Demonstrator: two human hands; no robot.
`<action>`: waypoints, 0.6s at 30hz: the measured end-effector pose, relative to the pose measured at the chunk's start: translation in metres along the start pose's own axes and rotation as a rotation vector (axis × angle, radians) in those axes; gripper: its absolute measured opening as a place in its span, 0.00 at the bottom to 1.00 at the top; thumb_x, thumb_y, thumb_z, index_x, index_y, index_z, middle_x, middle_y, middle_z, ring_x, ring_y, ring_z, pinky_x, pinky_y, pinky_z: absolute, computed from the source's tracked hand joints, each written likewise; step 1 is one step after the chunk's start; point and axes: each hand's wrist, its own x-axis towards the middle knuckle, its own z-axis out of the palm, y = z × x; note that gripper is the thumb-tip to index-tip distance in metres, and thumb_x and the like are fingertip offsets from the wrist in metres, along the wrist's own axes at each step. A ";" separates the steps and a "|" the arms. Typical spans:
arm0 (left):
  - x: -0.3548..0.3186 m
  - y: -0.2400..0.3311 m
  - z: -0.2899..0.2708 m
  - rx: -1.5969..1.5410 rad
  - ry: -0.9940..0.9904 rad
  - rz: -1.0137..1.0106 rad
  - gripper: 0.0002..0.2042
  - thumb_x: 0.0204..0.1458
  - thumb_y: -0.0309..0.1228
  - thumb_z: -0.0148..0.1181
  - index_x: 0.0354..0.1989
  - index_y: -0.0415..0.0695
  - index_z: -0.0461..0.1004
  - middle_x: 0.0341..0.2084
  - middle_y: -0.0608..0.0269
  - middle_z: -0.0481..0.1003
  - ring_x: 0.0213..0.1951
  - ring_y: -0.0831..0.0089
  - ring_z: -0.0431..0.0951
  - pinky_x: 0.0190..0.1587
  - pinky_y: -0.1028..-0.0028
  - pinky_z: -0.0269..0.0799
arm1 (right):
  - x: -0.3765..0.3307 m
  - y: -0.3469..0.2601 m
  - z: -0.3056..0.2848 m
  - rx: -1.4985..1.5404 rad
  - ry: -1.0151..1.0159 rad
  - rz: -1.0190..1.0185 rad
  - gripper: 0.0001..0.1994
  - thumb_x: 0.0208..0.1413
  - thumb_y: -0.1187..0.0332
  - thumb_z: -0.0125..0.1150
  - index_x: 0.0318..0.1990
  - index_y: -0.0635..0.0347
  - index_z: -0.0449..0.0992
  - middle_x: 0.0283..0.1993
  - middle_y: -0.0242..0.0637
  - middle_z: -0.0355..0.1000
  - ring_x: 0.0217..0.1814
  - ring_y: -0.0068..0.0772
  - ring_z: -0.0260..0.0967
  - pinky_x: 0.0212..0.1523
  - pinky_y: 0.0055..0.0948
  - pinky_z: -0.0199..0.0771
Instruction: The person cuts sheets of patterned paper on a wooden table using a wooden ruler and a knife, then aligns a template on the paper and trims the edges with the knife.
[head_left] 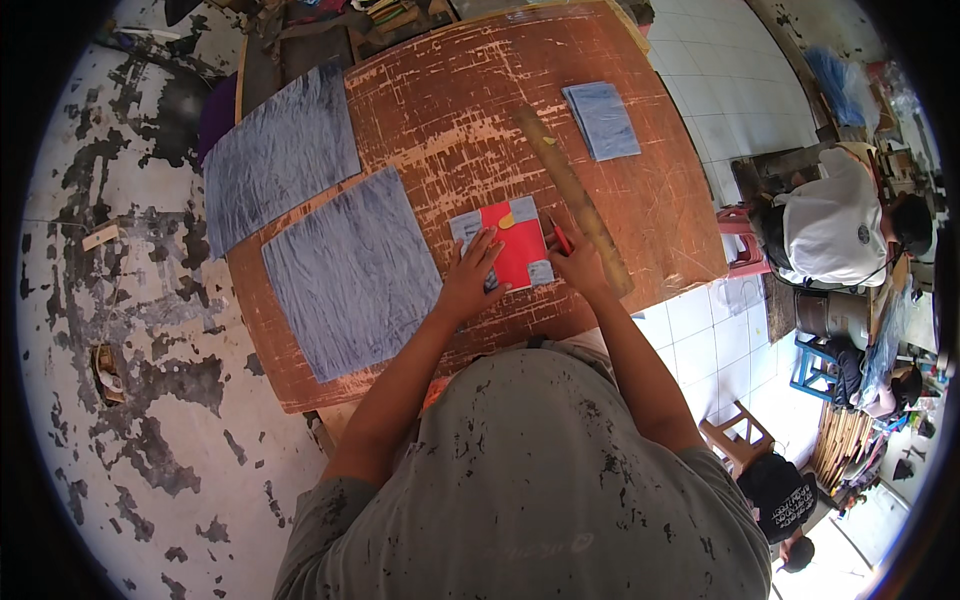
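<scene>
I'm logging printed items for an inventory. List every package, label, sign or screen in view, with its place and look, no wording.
Red booklet: on the worn brown table, under the left hand; rectangular, red cover with a yellow patch and a pale label at a lower corner.
Small pale-blue stack: far right of the table, rectangular, plain.
No signs or screens show.

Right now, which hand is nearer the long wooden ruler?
Right. The right hand, holding a red pen, sits against the wooden ruler; the left hand presses the red booklet, farther away.
</scene>
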 end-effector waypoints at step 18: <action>0.001 0.003 -0.003 0.022 0.005 -0.003 0.40 0.56 0.46 0.70 0.74 0.44 0.63 0.79 0.53 0.53 0.81 0.56 0.49 0.79 0.42 0.41 | -0.002 0.007 0.004 0.008 0.028 -0.034 0.15 0.54 0.69 0.71 0.50 0.56 0.84 0.37 0.39 0.82 0.41 0.35 0.83 0.46 0.37 0.81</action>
